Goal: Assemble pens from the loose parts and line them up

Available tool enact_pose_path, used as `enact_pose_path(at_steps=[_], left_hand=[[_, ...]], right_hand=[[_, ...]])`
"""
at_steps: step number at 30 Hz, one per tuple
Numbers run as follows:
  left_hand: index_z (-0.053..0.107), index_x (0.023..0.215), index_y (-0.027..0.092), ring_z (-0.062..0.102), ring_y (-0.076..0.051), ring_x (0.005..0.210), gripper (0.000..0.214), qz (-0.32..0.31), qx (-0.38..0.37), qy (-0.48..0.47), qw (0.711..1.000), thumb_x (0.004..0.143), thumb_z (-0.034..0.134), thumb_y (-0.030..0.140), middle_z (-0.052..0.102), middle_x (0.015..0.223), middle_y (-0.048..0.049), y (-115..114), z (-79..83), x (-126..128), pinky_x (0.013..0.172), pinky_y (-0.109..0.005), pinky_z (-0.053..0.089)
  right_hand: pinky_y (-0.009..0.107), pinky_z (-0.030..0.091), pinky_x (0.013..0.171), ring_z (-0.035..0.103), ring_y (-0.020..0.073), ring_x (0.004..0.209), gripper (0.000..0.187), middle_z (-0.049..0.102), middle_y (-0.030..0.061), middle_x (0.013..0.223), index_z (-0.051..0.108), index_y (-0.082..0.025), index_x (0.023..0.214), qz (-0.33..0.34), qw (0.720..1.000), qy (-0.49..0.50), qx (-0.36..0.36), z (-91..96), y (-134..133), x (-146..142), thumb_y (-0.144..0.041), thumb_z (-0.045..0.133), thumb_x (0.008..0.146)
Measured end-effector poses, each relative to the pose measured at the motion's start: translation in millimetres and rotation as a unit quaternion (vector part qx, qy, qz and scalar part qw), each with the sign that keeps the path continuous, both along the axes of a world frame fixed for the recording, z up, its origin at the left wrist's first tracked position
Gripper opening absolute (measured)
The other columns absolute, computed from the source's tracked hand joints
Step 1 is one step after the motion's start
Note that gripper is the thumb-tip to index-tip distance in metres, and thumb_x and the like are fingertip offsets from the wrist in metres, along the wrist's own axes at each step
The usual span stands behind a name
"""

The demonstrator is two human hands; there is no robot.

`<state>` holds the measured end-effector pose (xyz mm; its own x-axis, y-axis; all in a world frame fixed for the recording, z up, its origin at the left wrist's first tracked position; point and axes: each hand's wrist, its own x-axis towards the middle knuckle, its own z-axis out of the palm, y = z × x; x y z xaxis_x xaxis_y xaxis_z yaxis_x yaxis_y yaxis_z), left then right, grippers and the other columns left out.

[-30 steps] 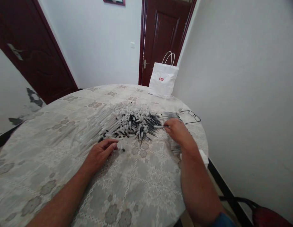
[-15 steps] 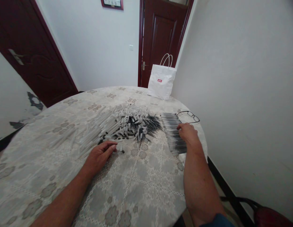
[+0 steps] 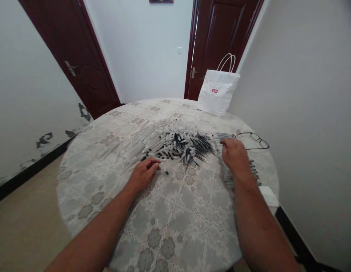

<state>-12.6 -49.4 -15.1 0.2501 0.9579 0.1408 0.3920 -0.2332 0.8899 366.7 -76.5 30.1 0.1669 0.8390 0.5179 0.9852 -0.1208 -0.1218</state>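
Observation:
My left hand (image 3: pixel 144 174) rests on the tablecloth at the near edge of a heap of pen parts, fingers curled together; what they hold, if anything, is hidden. Beside its fingertips lies a small black plug (image 3: pixel 167 172). The heap has clear pen barrels (image 3: pixel 148 141), white caps (image 3: pixel 187 130) and dark thin refills (image 3: pixel 202 145). My right hand (image 3: pixel 234 153) is over a row of pens (image 3: pixel 223 136) laid side by side on the right. Its fingers are closed near the row's left ends, and I cannot make out anything in them. The hand and forearm cover much of the row.
Eyeglasses (image 3: pixel 254 140) lie beyond my right hand near the table's edge. A white paper bag (image 3: pixel 219 92) stands at the back right. A white box-like object (image 3: pixel 268 196) sits by my right forearm. A patterned cloth covers the round table (image 3: pixel 175 211).
The view has swung left, so everything appears farther right. My right hand has moved left across the row of pens, uncovering pen ends on its right. My left hand has stayed beside the heap.

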Motion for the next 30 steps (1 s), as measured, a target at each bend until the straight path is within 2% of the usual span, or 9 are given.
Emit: enact_pose_path(at_steps=[4,7,10,14,18,24,30], left_hand=[[0.074,0.096,0.022,0.063,-0.021,0.077,0.025,0.004,0.028,-0.012,1.0,0.083,0.062,0.039,0.072,0.083,-0.0042,-1,-4.3,2,0.072,-0.029,0.047],[0.075,0.097,0.022,0.062,-0.02,0.076,0.022,-0.003,0.049,0.0,0.999,0.083,0.063,0.035,0.07,0.081,-0.0033,-2,-6.5,3,0.073,-0.029,0.046],[0.075,0.099,0.022,0.059,-0.018,0.072,0.021,-0.017,0.081,0.019,0.996,0.083,0.064,0.031,0.068,0.08,-0.0037,-3,-8.5,4,0.072,-0.029,0.045],[0.074,0.105,0.023,0.058,-0.018,0.074,0.024,-0.038,0.129,0.041,0.99,0.084,0.064,0.027,0.069,0.091,-0.0057,-3,-11.1,6,0.075,-0.03,0.045],[0.072,0.112,0.023,0.061,-0.02,0.082,0.027,-0.055,0.166,0.073,0.982,0.088,0.06,0.027,0.068,0.093,-0.0072,-3,-12.0,10,0.084,-0.033,0.045],[0.073,0.111,0.025,0.062,-0.022,0.089,0.025,-0.07,0.173,0.102,0.977,0.09,0.06,0.032,0.066,0.096,-0.0083,-5,-13.6,16,0.086,-0.032,0.045],[0.07,0.111,0.023,0.062,-0.023,0.093,0.026,-0.08,0.185,0.203,0.958,0.093,0.054,0.034,0.065,0.102,-0.009,-5,-16.1,18,0.085,-0.033,0.046]], right_hand=[[0.035,0.039,0.096,0.053,0.0265,0.104,0.027,0.065,0.0128,0.104,0.069,-0.016,0.108,0.131,0.991,-0.01,0.008,-0.7,3,-60,-0.015,0.046,0.095],[0.034,0.04,0.094,0.053,0.0255,0.102,0.027,0.065,0.0117,0.102,0.069,-0.018,0.108,0.196,0.98,-0.025,-0.036,-6.1,2,-95,-0.014,0.046,0.095],[0.031,0.041,0.091,0.054,0.0237,0.101,0.028,0.065,0.0104,0.102,0.07,-0.02,0.109,0.239,0.966,-0.037,-0.095,-12.6,2,-112,-0.013,0.048,0.095],[0.026,0.041,0.088,0.056,0.0208,0.099,0.032,0.064,0.0091,0.103,0.071,-0.023,0.113,0.232,0.962,-0.034,-0.137,-16.4,2,-109,-0.012,0.047,0.096],[0.025,0.042,0.085,0.059,0.0194,0.097,0.035,0.063,0.0089,0.103,0.071,-0.024,0.116,0.208,0.966,-0.032,-0.152,-16.8,3,-97,-0.01,0.045,0.095],[0.024,0.042,0.085,0.06,0.0182,0.097,0.038,0.063,0.0092,0.105,0.069,-0.023,0.121,0.193,0.969,-0.015,-0.151,-24.0,9,-84,-0.009,0.044,0.095],[0.023,0.042,0.086,0.059,0.0175,0.099,0.033,0.062,0.0088,0.107,0.068,-0.022,0.121,0.178,0.967,-0.022,-0.183,-28.3,14,-86,-0.016,0.047,0.097]])
